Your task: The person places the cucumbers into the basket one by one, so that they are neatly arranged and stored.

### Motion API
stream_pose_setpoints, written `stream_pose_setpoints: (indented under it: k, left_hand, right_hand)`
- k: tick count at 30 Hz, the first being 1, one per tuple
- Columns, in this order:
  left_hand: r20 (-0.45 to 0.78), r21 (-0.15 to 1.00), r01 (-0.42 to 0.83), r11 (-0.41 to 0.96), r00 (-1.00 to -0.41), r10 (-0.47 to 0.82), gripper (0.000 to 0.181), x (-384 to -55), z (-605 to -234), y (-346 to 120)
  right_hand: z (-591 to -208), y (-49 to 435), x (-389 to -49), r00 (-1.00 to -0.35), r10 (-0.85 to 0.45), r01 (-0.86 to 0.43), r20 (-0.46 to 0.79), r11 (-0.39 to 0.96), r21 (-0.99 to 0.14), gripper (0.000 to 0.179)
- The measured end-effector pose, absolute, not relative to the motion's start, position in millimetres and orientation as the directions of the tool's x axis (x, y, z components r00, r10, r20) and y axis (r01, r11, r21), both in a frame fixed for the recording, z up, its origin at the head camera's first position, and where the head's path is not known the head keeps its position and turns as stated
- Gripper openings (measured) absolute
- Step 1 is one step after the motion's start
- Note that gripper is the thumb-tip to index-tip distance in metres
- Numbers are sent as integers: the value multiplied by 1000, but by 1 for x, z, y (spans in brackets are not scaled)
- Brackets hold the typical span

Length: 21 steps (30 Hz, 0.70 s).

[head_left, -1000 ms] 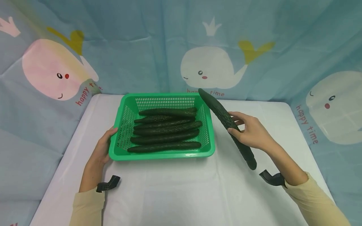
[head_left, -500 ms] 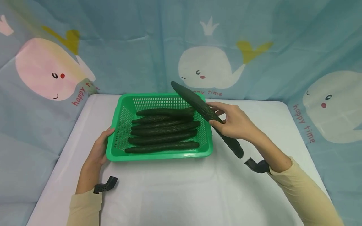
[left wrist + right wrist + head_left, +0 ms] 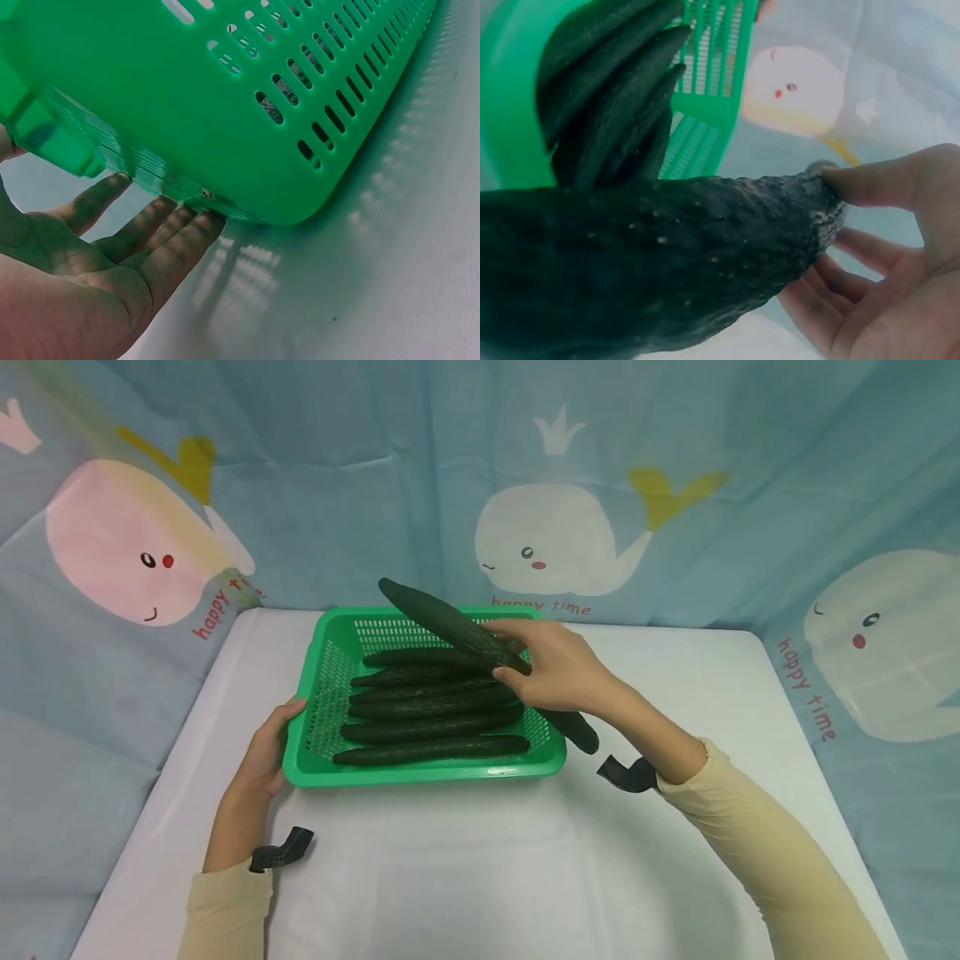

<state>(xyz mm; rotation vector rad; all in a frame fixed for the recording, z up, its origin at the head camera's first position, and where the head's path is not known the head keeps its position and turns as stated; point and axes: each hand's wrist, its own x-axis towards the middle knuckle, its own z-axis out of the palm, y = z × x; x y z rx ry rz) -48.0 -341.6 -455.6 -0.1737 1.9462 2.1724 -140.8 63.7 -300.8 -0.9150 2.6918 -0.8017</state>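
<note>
In the head view my right hand (image 3: pixel 558 667) grips a long dark green cucumber (image 3: pixel 438 617) around its middle and holds it slanted over the green plastic basket (image 3: pixel 427 774). The cucumber's far end points up left; its near end juts past the basket's right rim. Inside lie several more cucumbers (image 3: pixel 435 750), side by side, partly covered by the held one. At the basket's left end my left hand (image 3: pixel 264 752) holds the rim with its thumb on top. From the left wrist, the fingertips (image 3: pixel 211 220) touch the basket's outer wall. The right wrist view shows the thumb pressing the bumpy cucumber (image 3: pixel 652 262).
The basket stands on a white-covered table (image 3: pixel 465 877). Behind and at both sides hangs a blue curtain (image 3: pixel 360 510) with whale prints. Black curved pieces (image 3: pixel 630 775) sit at both wrists.
My right hand has carried the cucumber leftward, from right of the basket to over it. My left hand stays at the basket's left end.
</note>
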Motion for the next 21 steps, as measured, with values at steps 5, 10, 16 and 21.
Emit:
stream_pose_setpoints:
  k: [5,10,16,21]
  left_hand:
    - [-237,965,-243,-97,-969,73,74,-46,-455,-340]
    - [-233,966,-240,-99,-969,79,73,-46,-455,-339]
    - [-229,966,-237,-103,-969,89,73,-47,-457,-339]
    - [-217,968,-228,-110,-971,103,72,-48,-456,-342]
  right_hand:
    - [-303,43,-144,-771,-637,-538,5,647,-540,60]
    - [-306,32,-147,-756,-654,-547,1,632,-549,58]
    - [-309,21,-151,-751,-660,-551,-16,639,-537,57]
    - [-312,10,-152,-742,-669,-554,-51,654,-515,59]
